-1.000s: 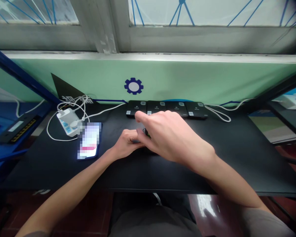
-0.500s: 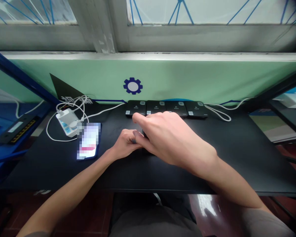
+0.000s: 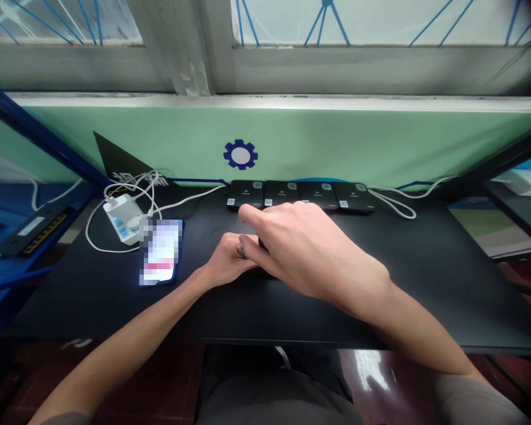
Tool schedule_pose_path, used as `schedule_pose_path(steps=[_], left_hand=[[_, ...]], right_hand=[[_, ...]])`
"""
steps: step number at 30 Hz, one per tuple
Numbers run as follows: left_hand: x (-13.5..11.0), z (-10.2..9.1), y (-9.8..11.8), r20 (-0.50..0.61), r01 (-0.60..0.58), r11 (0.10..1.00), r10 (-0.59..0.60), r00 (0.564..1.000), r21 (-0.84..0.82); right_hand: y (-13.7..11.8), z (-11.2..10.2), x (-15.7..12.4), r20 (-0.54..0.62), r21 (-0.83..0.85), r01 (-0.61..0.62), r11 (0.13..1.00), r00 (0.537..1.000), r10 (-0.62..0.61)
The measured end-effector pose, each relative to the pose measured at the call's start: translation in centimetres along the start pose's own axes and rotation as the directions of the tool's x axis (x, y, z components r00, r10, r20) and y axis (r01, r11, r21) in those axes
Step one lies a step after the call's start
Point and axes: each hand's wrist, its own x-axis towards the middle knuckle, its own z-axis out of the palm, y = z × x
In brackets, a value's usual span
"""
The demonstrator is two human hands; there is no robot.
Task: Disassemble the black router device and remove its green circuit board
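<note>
Grip mostly hidden: right hand (image 3: 301, 251) curled over a small dark object (image 3: 261, 242)

So only a dark sliver pokes out by the person's right thumb, with the bare left hand (image 3: 225, 262) tucked in close. Can't tell if either grip is really closed on it, since the right one blocks the view. Whatever it is, it's between the two hands, around the middle of the matte black counter (image 3: 230, 313); lifted or resting, no clue.

What changed? Barely anything tbh. A second ago a fleck of green showed near that thumb, now it doesn't, so it probably got turned or covered a bit. Hands are in pretty much the same spot, which reads like fiddly work in progress. Lit-up rectangular phone with a dark edge (image 3: 163, 251), white plastic power strip (image 3: 123, 218), row of four flat black boxes (image 3: 317, 193): none budged.
</note>
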Motion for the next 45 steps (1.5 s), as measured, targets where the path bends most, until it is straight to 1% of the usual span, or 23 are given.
schedule_pose_path(steps=[7, 14, 17, 23, 28, 33, 38, 45], left_hand=[[-0.3, 0.2, -0.4, -0.010, 0.038, 0.999, -0.039, 0.999, -0.037], [-0.1, -0.3, 0.9, -0.027, 0.129, 0.985, -0.132, 0.991, -0.111], [0.0, -0.6, 1.2, -0.021, 0.138, 0.980, -0.142, 0.990, -0.141], [0.0, -0.6, 1.0, -0.003, 0.136, 0.975, -0.139, 0.990, -0.177], [0.3, -0.5, 1.2, -0.015, 0.130, 0.979, -0.134, 0.991, -0.158], [0.7, -0.7, 1.7, -0.035, 0.146, 0.982, -0.151, 0.988, -0.116], [0.8, -0.7, 1.9, -0.044, 0.169, 0.981, -0.174, 0.984, -0.097], [0.8, -0.1, 1.8, -0.083, 0.185, 0.979, -0.192, 0.978, -0.092]], right_hand=[[0.0, -0.3, -0.1, -0.001, -0.006, 0.005, 1.000, 1.000, -0.005], [0.0, -0.4, 0.0, 0.034, 0.013, -0.014, 1.000, 0.999, 0.013], [-0.1, -0.4, 0.0, 0.038, 0.016, -0.008, 1.000, 0.999, 0.007], [-0.2, -0.4, -0.2, 0.055, 0.034, -0.012, 0.999, 0.998, 0.010], [0.6, -0.6, -0.7, 0.036, 0.066, 0.018, 0.998, 0.999, -0.021], [1.4, -1.0, -1.3, -0.001, 0.036, 0.028, 0.999, 1.000, -0.028], [1.6, -1.1, -1.3, 0.001, 0.019, 0.040, 0.999, 0.999, -0.040], [1.7, -0.9, -1.3, -0.018, 0.010, 0.033, 0.999, 0.999, -0.033]])
